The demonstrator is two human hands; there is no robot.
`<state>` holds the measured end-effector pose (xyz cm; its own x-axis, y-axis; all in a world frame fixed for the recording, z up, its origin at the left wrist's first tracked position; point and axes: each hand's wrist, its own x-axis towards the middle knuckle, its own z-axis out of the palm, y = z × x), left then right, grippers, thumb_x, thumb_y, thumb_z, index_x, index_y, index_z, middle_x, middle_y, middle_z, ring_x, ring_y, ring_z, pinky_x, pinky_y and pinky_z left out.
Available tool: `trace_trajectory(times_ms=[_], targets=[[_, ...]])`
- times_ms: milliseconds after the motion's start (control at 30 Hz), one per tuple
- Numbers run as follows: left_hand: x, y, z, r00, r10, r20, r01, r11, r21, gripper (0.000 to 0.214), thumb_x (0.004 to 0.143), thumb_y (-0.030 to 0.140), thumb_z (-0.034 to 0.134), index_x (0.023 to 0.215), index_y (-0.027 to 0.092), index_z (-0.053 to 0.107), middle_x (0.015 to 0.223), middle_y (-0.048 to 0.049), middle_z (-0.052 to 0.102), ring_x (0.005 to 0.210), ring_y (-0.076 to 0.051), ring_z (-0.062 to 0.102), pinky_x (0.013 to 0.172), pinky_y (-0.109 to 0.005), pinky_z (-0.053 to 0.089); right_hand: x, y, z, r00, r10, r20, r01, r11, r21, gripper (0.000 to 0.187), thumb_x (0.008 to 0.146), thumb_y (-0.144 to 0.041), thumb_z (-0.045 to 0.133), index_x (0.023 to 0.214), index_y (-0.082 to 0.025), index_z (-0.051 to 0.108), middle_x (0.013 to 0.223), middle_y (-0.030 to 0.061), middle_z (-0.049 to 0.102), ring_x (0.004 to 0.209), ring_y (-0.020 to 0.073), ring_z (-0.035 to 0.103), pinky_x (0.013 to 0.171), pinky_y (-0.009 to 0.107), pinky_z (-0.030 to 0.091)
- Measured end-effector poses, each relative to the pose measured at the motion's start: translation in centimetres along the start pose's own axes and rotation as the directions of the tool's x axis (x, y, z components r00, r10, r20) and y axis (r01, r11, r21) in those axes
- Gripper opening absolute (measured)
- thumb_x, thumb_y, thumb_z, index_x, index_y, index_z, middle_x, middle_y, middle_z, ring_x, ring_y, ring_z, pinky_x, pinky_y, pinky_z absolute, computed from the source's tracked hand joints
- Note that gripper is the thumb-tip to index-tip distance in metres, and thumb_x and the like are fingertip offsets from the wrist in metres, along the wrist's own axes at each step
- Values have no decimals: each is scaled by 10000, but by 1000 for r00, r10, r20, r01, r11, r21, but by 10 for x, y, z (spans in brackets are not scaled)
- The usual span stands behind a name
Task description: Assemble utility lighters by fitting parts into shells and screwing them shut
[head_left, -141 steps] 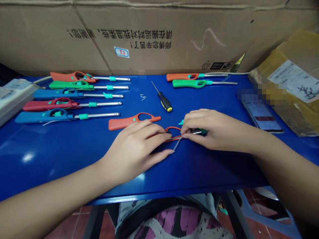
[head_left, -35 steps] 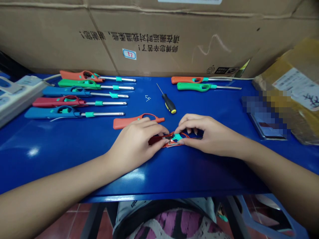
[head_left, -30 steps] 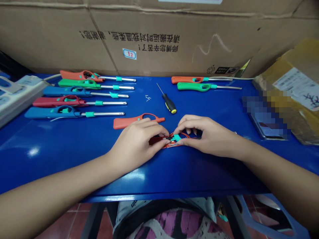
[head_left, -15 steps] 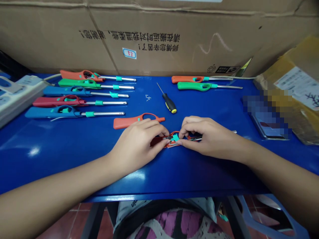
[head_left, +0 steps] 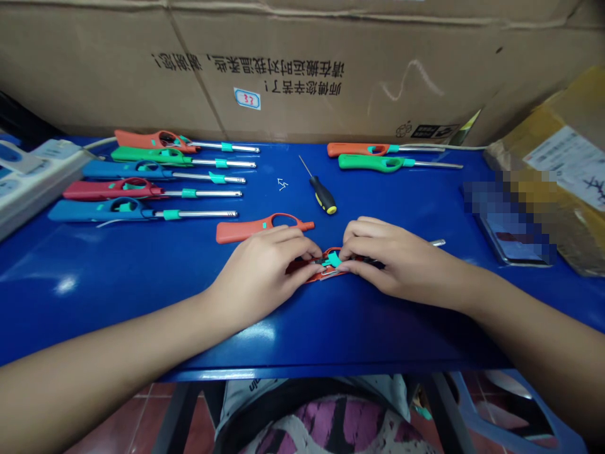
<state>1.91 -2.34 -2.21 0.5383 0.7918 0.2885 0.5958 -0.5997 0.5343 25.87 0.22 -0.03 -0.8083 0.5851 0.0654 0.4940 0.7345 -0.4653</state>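
1. Two bare hands were at work low over the blue table (head_left: 142, 271), both bent over one opened orange shell (head_left: 333, 271) that lay between them, near the front edge.
2. The left hand (head_left: 274, 265) had its grip closed on the shell's near side, thumb and forefinger pinching it.
3. The right hand (head_left: 397, 258) had its grip closed on a teal piece (head_left: 333, 260), held at the shell's loop; the fingers hid whether it was fully seated.
4. A metal tube (head_left: 438, 243) poked out past the right hand, seemingly in line with the shell.
5. As for progress, the shell appeared partly filled, with a thin wire and dark parts inside it.
6. Its likely cover, a separate orange half (head_left: 241, 232), lay apart behind the left hand, so closing looked undone.
7. Small pale pieces, probably screws (head_left: 282, 184), lay loose beside an idle screwdriver (head_left: 324, 195); fastening also looked outstanding.
8. Five lighters (head_left: 101, 190) lay in a row at left and two lighters (head_left: 358, 162) at far right, all with tubes in place; which were finished could not be told.
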Motion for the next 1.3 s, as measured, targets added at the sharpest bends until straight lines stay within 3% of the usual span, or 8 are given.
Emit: trace_trajectory(times_ms=[167, 300, 533, 1033, 1300], targets=[[0, 1, 1, 1000, 26, -6, -26, 1000, 4, 50, 885, 187, 722, 928, 170, 702, 913, -25, 739, 910, -216, 693, 714, -310, 513, -2, -2, -2, 995, -84, 61, 95, 971, -219, 253, 1027, -262, 466, 899, -146, 651, 921, 73, 592, 870, 213, 507, 798, 357, 404], [0, 2, 1, 999, 38, -7, -38, 999, 15, 50, 891, 193, 715, 930, 165, 699, 925, -33, 740, 881, -210, 694, 705, -311, 512, -3, -4, -2, 987, -126, 102, 157, 898, -411, 172, 992, -161, 489, 897, -157, 633, 919, 66, 586, 821, 216, 457, 729, 354, 347], [0, 3, 1, 999, 43, -7, -43, 999, 21, 37, 906, 190, 692, 935, 167, 693, 940, -35, 743, 878, -209, 692, 723, -323, 522, -1, -13, -2, 984, -139, 107, 175, 838, -517, 234, 970, -91, 433, 846, -162, 618, 872, 80, 573, 775, 226, 408, 672, 354, 280], [0, 3, 2, 1000, 13, 3, -13, 1000, 26, 63, 892, 179, 703, 954, 170, 700, 945, -42, 740, 895, -218, 695, 714, -317, 515, 0, -1, -3, 982, -180, 52, 185, 891, -415, 209, 996, -144, 465, 880, -144, 639, 907, 81, 591, 819, 214, 449, 733, 347, 343], [0, 2, 0, 1000, 9, -2, -9, 1000, 4, 81, 887, 181, 716, 968, 175, 705, 913, -34, 738, 869, -205, 699, 697, -307, 517, -1, 1, -4, 993, -108, 46, 116, 961, -252, 293, 1042, -303, 438, 940, -158, 671, 962, 85, 625, 906, 219, 532, 812, 363, 402]])
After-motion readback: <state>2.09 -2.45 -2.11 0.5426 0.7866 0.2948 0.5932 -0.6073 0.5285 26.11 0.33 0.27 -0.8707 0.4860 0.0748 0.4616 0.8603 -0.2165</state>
